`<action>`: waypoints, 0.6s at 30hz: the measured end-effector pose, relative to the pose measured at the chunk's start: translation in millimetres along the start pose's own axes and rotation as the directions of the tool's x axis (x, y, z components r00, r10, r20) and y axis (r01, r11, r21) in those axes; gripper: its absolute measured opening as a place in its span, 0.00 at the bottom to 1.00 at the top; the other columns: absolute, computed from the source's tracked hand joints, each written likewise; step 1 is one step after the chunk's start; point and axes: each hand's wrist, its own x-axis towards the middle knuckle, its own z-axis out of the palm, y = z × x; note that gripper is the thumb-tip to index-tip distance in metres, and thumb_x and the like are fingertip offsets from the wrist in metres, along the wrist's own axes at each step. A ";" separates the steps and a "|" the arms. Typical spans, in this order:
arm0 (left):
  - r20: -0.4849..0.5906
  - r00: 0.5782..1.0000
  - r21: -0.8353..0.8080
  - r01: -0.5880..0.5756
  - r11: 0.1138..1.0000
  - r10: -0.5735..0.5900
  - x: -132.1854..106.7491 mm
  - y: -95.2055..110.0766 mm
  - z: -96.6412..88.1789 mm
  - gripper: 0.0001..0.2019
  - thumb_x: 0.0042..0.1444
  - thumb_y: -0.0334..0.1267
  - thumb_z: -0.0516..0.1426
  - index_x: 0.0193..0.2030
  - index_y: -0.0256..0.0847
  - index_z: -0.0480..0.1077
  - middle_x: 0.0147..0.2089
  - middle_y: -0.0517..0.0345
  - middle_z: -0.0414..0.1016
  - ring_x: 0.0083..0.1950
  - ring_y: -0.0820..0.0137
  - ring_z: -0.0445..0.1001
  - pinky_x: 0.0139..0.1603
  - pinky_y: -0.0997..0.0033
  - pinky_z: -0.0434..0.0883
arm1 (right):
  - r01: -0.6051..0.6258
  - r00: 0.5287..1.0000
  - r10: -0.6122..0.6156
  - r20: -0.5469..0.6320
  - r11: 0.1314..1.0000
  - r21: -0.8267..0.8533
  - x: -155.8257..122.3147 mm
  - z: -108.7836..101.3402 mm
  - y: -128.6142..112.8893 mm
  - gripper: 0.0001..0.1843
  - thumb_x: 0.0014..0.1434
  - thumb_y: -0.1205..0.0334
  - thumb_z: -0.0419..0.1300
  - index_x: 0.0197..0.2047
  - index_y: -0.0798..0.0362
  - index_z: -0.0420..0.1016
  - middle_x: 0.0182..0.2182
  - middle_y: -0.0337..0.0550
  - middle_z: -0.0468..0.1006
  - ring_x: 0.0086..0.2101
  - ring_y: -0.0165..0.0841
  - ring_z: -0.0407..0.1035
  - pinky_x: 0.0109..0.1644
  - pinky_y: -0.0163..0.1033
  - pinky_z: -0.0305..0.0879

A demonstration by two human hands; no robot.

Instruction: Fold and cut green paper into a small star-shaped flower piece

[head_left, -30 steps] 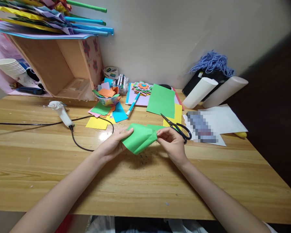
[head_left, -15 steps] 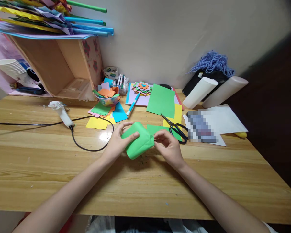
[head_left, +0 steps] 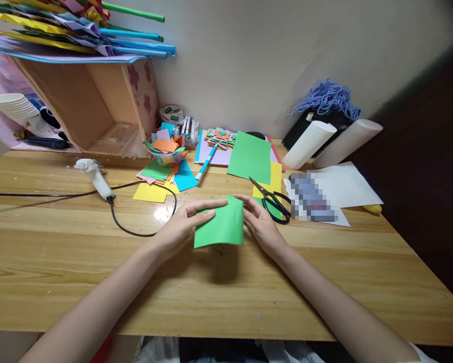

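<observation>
hanging between two hands, one green paper [head_left: 218, 227] is held above the wooden table [head_left: 196, 302], its shadow falling below. the left hand [head_left: 181, 222] pinches its left side, thumb flat on the front and one finger along the top. the right hand [head_left: 263, 223] is at the right edge with fingers curled; their tips are partly hidden and the paper is blurred there, so i cannot tell whether they pinch it. just beyond that hand, one pair of scissors [head_left: 266, 192] lies across one yellow sheet [head_left: 276, 174] and a smaller green piece [head_left: 273, 208]. behind them is one larger green sheet [head_left: 250, 156], near one layered paper flower [head_left: 221, 135] and one blue marker [head_left: 207, 162]. leftward, one bowl [head_left: 169, 159] of paper scraps stands behind loose cards, one blue card [head_left: 185, 176] among them; further left lies one white glue gun [head_left: 95, 179]. at the back right are two white rolls [head_left: 311, 146] and one bundle of blue yarn [head_left: 326, 98]; at the back left, one open box [head_left: 141, 96] and one stack of paper cups [head_left: 16, 108].
</observation>
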 end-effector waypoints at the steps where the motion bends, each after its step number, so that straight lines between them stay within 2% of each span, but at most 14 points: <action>1: -0.037 0.997 0.042 -0.070 0.997 0.072 0.4 -1.0 2.9 0.18 0.52 0.41 0.57 0.51 0.45 0.69 0.57 0.54 0.67 0.55 0.61 0.66 0.54 0.65 0.63 | 0.024 0.997 -0.029 -0.076 0.998 -0.055 -0.1 0.4 -0.4 0.16 0.52 0.52 0.59 0.44 0.47 0.68 0.43 0.41 0.70 0.43 0.33 0.65 0.45 0.37 0.64; 4: -0.110 0.962 0.181 -0.229 0.957 0.251 2.2 -5.2 8.8 0.22 0.54 0.40 0.55 0.57 0.47 0.63 0.62 0.56 0.60 0.62 0.63 0.57 0.59 0.65 0.58 | 0.053 0.970 -0.073 -0.230 0.994 -0.092 -2.4 1.2 -1.8 0.15 0.57 0.47 0.52 0.40 0.48 0.65 0.36 0.39 0.69 0.37 0.31 0.68 0.39 0.35 0.66; 7: -0.106 0.936 0.314 -0.289 0.904 0.336 2.0 -10.8 11.1 0.26 0.56 0.40 0.54 0.61 0.48 0.55 0.66 0.58 0.52 0.65 0.65 0.51 0.63 0.65 0.53 | 0.099 0.979 -0.093 -0.181 0.995 0.025 -7.1 3.4 -3.4 0.16 0.59 0.44 0.46 0.37 0.49 0.60 0.27 0.36 0.69 0.29 0.30 0.69 0.34 0.36 0.67; 10: -0.075 0.921 0.455 -0.309 0.835 0.382 -1.5 -13.9 13.5 0.29 0.56 0.40 0.53 0.64 0.51 0.49 0.68 0.61 0.45 0.67 0.65 0.44 0.66 0.64 0.45 | 0.086 0.989 -0.072 -0.126 0.990 0.114 -11.0 7.7 -5.9 0.16 0.56 0.44 0.52 0.38 0.48 0.57 0.28 0.36 0.72 0.29 0.31 0.71 0.33 0.37 0.69; 12: -0.016 0.935 0.509 -0.298 0.807 0.355 -4.3 -12.4 15.4 0.30 0.56 0.41 0.53 0.64 0.52 0.46 0.68 0.62 0.43 0.68 0.65 0.43 0.66 0.63 0.43 | 0.061 0.994 -0.047 -0.102 0.989 0.134 -11.8 10.4 -8.1 0.18 0.53 0.47 0.57 0.40 0.47 0.57 0.33 0.38 0.74 0.34 0.33 0.73 0.37 0.38 0.70; 15: 0.095 0.964 0.525 -0.260 0.810 0.248 -6.6 -5.7 16.6 0.28 0.56 0.42 0.53 0.63 0.53 0.50 0.67 0.63 0.48 0.67 0.65 0.45 0.65 0.64 0.47 | 0.093 0.991 -0.076 -0.109 0.984 0.153 -9.9 12.1 -9.9 0.23 0.49 0.55 0.64 0.45 0.47 0.58 0.42 0.42 0.75 0.43 0.34 0.71 0.47 0.41 0.67; 16: 0.110 0.969 0.528 -0.244 0.814 0.219 -6.7 -3.5 16.1 0.27 0.56 0.42 0.54 0.62 0.53 0.53 0.66 0.62 0.51 0.66 0.64 0.49 0.64 0.64 0.49 | 0.105 0.988 -0.085 -0.126 0.981 0.164 -8.7 11.8 -9.8 0.25 0.47 0.57 0.65 0.46 0.47 0.58 0.43 0.43 0.75 0.44 0.35 0.70 0.49 0.41 0.66; 18: 0.080 0.982 0.528 -0.187 0.828 0.171 -6.9 -1.0 13.7 0.21 0.57 0.44 0.52 0.58 0.51 0.61 0.60 0.58 0.63 0.58 0.64 0.64 0.58 0.65 0.60 | 0.106 0.984 -0.076 -0.163 0.976 0.189 -6.1 10.1 -8.6 0.25 0.46 0.61 0.66 0.46 0.49 0.61 0.44 0.45 0.75 0.45 0.35 0.70 0.51 0.43 0.65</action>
